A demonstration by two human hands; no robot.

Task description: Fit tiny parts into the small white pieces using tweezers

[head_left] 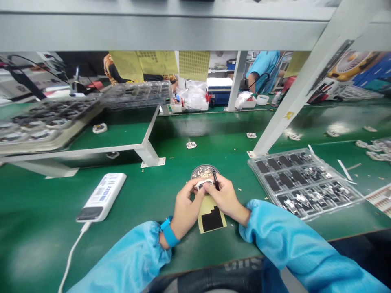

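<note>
No legible text anywhere.

A single camera sits on the person's head, looking forward and down across the green bench (171,175) from its near edge. It is close to the left hand (186,207) and right hand (224,197), low in the centre. The bench's far edge and the shelf frame (293,97) fill the upper part.

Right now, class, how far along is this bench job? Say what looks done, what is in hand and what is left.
Done: I cannot tell which pieces in the clear tray are finished. In hand: the left hand and right hand pinch one small white part above a yellow sheet. Left: loose white parts lie at far right.
</note>
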